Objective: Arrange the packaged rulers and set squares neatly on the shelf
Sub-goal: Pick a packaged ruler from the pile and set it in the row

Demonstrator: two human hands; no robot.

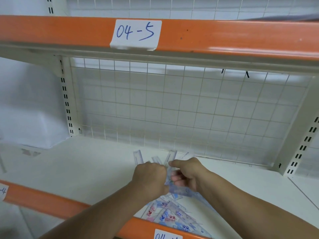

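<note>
Mid-shelf (89,163), toward the front edge: left hand (149,177) and right hand (187,175) both closed around a fanned bundle of packaged rulers (170,157) — ends splay toward the back grid (172,107). More packets (170,215) lie loose at the front edge. Suggest squaring the ends against the shelf first — clear sleeves look slippery.
</note>
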